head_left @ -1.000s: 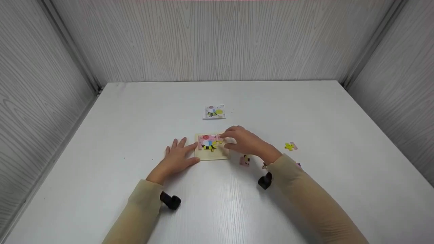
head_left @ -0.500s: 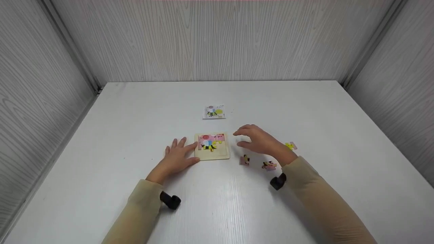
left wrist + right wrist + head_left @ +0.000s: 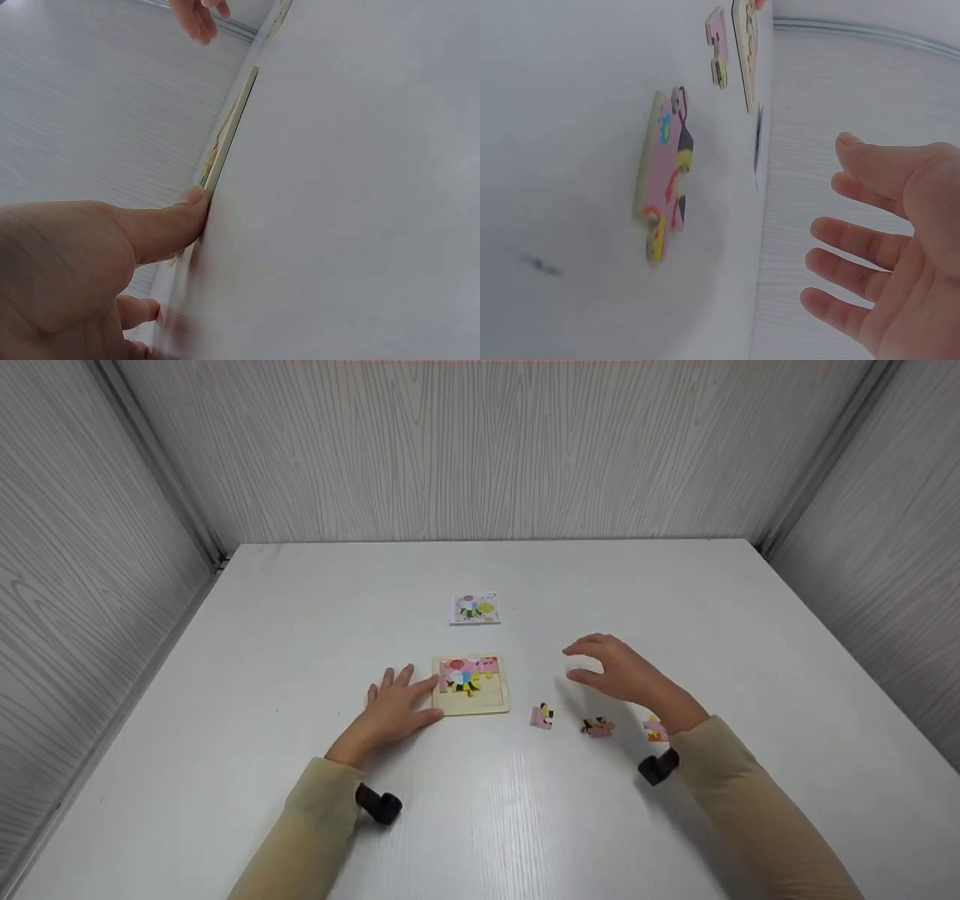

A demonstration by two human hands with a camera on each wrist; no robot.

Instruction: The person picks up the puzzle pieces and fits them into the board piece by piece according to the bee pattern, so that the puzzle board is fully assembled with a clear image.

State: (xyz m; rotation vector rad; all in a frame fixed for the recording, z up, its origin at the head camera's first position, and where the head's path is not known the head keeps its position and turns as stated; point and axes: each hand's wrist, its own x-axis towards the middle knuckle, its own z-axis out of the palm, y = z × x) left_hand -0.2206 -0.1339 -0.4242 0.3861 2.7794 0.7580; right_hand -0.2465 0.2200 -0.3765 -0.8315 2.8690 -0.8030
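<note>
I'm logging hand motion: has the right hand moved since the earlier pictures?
Yes. In the head view the right hand has moved to the right, away from the puzzle board, which has stayed in place.

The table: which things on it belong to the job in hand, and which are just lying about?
In the job:
puzzle tray, touched by the left hand
loose puzzle pieces near the right hand

Apparently lying about:
picture card, untouched, though possibly a guide: its picture looks similar
</note>
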